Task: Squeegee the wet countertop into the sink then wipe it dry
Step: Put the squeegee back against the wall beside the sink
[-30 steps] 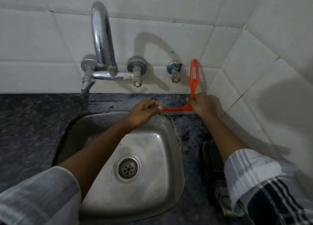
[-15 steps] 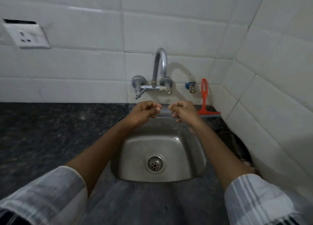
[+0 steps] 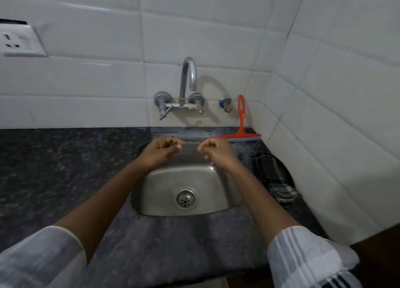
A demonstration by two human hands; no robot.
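Note:
A red squeegee (image 3: 241, 127) stands against the back wall tiles at the far right corner, its blade on the dark stone countertop (image 3: 60, 170). The steel sink (image 3: 186, 192) is set into the counter in the middle. My left hand (image 3: 162, 152) and my right hand (image 3: 216, 151) hover side by side over the sink's far edge, both loosely curled into fists with nothing in them. A dark striped cloth (image 3: 275, 179) lies on the counter to the right of the sink.
A chrome tap (image 3: 186, 88) juts from the tiled wall above the sink, with a small blue valve (image 3: 225, 104) to its right. A white wall socket (image 3: 19, 40) is at the far left. The tiled side wall closes in on the right.
My right hand let go of the squeegee, which now leans against the wall. Both hands drew back over the sink. My head pulled back, widening the view.

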